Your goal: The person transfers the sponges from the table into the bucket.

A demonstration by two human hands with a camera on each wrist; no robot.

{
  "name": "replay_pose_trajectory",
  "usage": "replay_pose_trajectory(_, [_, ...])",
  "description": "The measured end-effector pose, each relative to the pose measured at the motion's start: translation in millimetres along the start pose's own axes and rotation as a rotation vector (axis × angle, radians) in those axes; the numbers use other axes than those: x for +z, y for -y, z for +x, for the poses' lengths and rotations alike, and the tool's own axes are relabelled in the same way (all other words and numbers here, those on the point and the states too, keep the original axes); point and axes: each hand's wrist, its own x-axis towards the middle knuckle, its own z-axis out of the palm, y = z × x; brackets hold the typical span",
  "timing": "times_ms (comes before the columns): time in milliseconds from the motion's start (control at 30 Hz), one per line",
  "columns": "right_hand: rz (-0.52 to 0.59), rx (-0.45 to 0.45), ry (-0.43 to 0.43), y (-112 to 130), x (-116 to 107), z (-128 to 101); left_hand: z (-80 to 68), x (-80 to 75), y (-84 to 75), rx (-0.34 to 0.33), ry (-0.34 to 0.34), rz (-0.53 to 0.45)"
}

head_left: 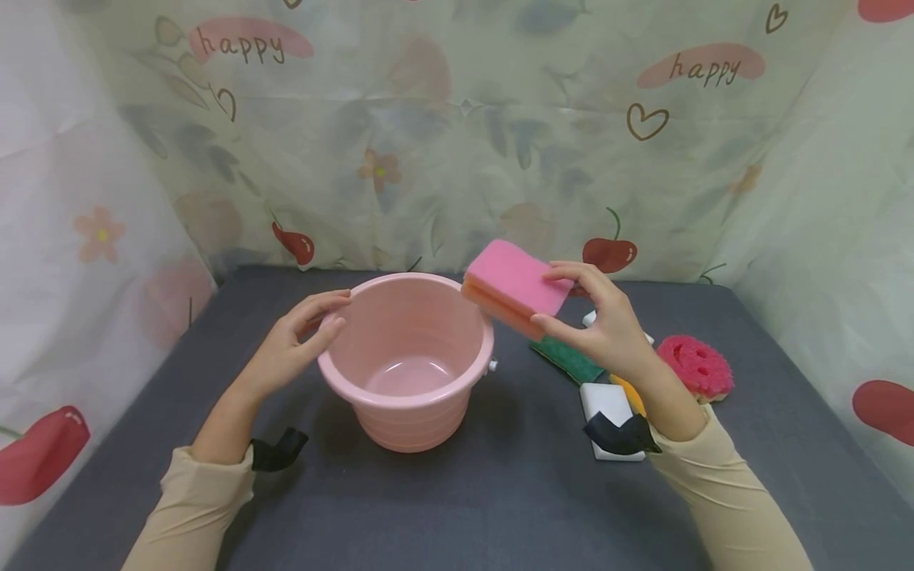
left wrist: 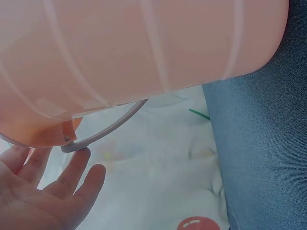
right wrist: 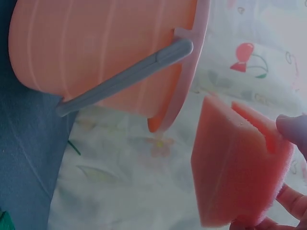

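Two hands at work: one on a bucket, one lifting a sponge, over a dark grey table (head_left: 500, 492) walled by printed curtains.
Table: fills the lower half of the head view; both wrist views catch only a blue-grey strip of it.
Bucket: the pink bucket (head_left: 407, 361) stands upright at centre frame, nothing inside that the head view shows. Only the wrist views reveal its grey wire handle (right wrist: 124, 79), lying down against the ribbed wall.
Left hand: the left hand (head_left: 296, 345) rests on the bucket's rim at its left side, fingers loosely bent over the edge. Seen from the left wrist, the fingers (left wrist: 72, 175) are slightly spread and touch the handle's end just under the rim.
Right hand: the right hand (head_left: 607, 325) pinches the pink sponge (head_left: 516, 287) between thumb below and fingers above, in the air just right of the bucket's rim and a little above it.
Sponge detail: the head view shows an orange layer beneath the pink.
Leftovers, right of centre: a green scouring pad (head_left: 567, 359), a white block (head_left: 607, 404), a red smiley sponge (head_left: 696, 366), partly hidden by the forearm.
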Motion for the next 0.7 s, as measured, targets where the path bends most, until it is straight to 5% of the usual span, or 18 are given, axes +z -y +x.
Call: replay_pose_trajectory(700, [0.101, -0.041, 0.057, 17, 30, 13, 0.1, -0.3, -2.0, -0.010, 0.009, 0.000])
